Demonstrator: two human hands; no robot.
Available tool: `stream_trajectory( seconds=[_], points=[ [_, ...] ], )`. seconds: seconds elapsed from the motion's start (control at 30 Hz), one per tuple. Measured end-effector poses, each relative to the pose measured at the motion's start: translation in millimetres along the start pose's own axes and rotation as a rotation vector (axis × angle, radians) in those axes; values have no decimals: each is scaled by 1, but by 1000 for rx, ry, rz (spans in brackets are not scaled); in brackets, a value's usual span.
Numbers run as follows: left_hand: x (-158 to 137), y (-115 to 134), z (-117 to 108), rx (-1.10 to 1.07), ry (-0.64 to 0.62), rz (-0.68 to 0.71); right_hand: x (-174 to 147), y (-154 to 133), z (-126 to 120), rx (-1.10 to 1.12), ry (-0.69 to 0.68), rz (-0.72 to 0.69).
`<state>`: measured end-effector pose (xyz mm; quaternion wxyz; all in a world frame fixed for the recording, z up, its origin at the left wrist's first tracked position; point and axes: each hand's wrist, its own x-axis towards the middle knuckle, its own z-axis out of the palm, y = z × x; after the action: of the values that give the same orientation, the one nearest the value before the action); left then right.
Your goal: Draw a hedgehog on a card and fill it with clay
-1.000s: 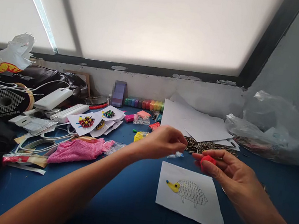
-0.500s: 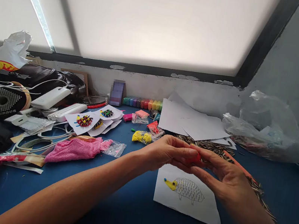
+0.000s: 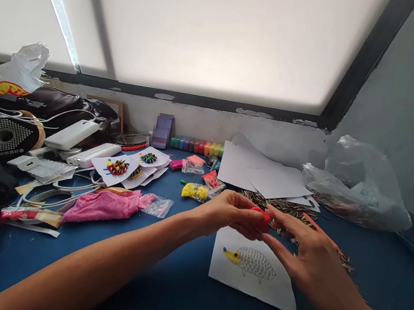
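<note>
A lump of red modelling clay (image 3: 261, 217) is pinched between the thumb and fingers of my left hand (image 3: 231, 214). From the other side, my right hand (image 3: 308, 244) has its fingertips at the clay's upper and lower edges. Below both hands lies a white sheet of paper (image 3: 227, 276) with a hedgehog drawing (image 3: 256, 265). The animal's snout is covered in yellow clay (image 3: 232, 255) with a blue nose, while its spiny body is bare pencil or pen lines.
Striped sunflower seeds (image 3: 292, 209) spread behind my hands, beside blank paper (image 3: 259, 171) and a plastic bag (image 3: 365, 196). Yellow clay (image 3: 194, 191) in a wrapper sits left of them. Finished hedgehog pictures (image 3: 116, 168), a pink cloth (image 3: 104, 208) and white cables crowd the left side.
My right hand's fingers have spread slightly and shifted on the clay, so more of the red lump shows. My left hand keeps its pinch. The view has turned slightly.
</note>
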<state>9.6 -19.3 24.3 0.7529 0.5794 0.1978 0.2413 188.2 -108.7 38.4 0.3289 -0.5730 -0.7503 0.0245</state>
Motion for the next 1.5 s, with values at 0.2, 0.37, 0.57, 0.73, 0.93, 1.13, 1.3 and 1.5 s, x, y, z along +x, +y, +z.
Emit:
stream_trajectory(
  seconds=[0.2,0.37,0.57,0.73,0.93,1.13,1.3,1.5],
  points=[
    [2,1,-3,6,81,-13,2,-6,-3,74,-29,106],
    [1,1,0,23,45,-7,-3,-9,2,334,-26,277],
    [0,-2,12,32,90,-9,-9,2,-1,463,-17,391],
    [2,-9,16,55,45,32,-9,0,-3,494,-156,360],
    [-2,-3,9,14,-85,-6,-8,-6,-6,501,-113,380],
    [-3,-3,10,168,-59,-69,-11,0,-3,453,-84,300],
    [-4,-1,14,178,-16,-110,-12,1,-2,472,-43,308],
    [-2,-2,16,209,-69,-110,-11,-5,-3,471,-52,276]
  ],
)
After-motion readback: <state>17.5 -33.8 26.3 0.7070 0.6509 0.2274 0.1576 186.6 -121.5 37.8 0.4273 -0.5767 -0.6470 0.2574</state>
